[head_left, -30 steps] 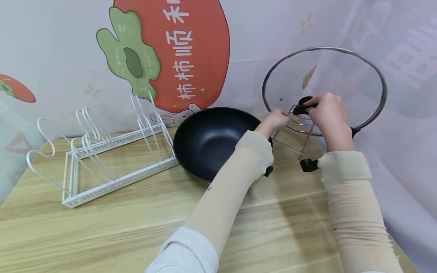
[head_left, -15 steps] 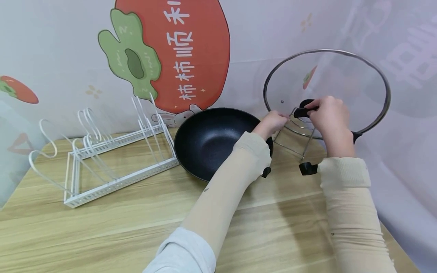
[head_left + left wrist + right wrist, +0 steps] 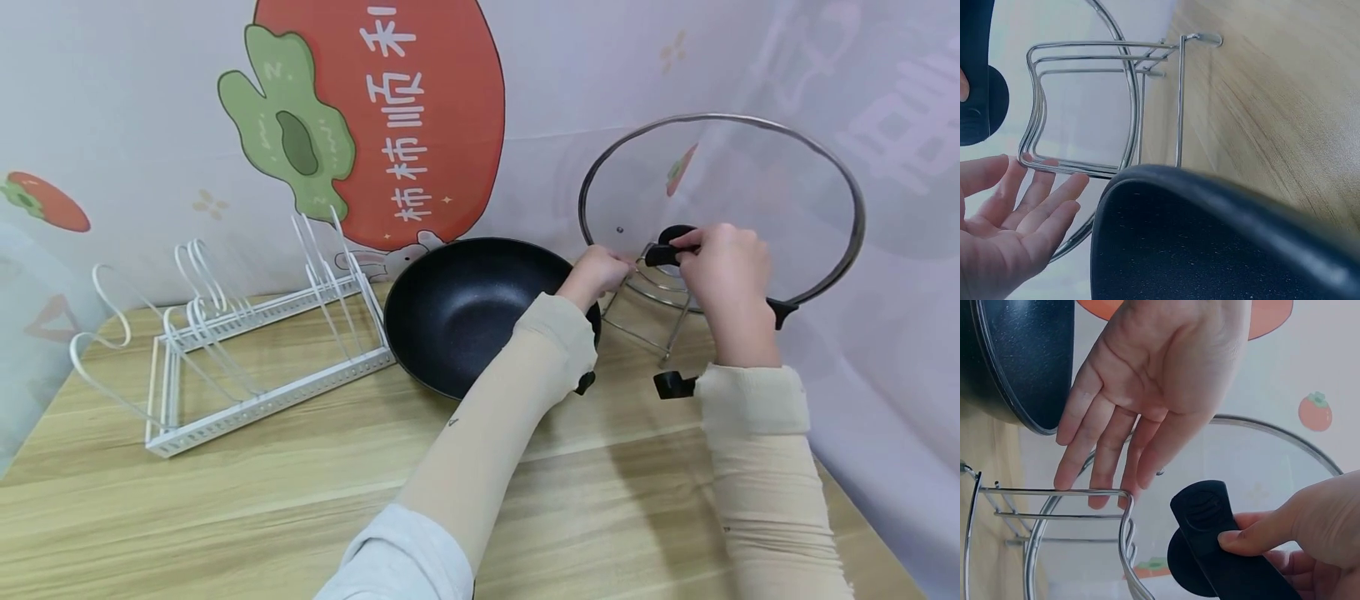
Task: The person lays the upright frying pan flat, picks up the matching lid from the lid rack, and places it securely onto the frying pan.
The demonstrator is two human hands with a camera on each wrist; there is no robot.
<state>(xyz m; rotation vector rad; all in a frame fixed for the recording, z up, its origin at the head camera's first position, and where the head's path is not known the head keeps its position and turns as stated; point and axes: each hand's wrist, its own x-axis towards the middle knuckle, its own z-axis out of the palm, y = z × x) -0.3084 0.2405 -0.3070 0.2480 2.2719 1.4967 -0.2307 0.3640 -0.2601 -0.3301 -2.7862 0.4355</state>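
Note:
In the head view a glass lid (image 3: 742,175) with a metal rim stands on edge at the right. My right hand (image 3: 727,271) pinches its black handle (image 3: 1210,531) between thumb and fingers. The lid leans within a silver wire lid rack (image 3: 1085,44) on the table. My left hand (image 3: 597,275) reaches across a black wok (image 3: 480,308). Its nearly straight fingers (image 3: 1107,456) touch the rack's upper wires, palm open in the wrist views. The wok's right side is partly hidden behind the left forearm.
A white rack (image 3: 262,400) with several upright wire hoops stands left of the wok on the wooden table (image 3: 262,533). Behind is a printed cloth backdrop (image 3: 540,67). A black knob-like part (image 3: 672,385) shows beside the right cuff.
The lid, the silver rack and my right hand have come slightly nearer to me. My left hand keeps touching the rack. The head view has shifted a little.

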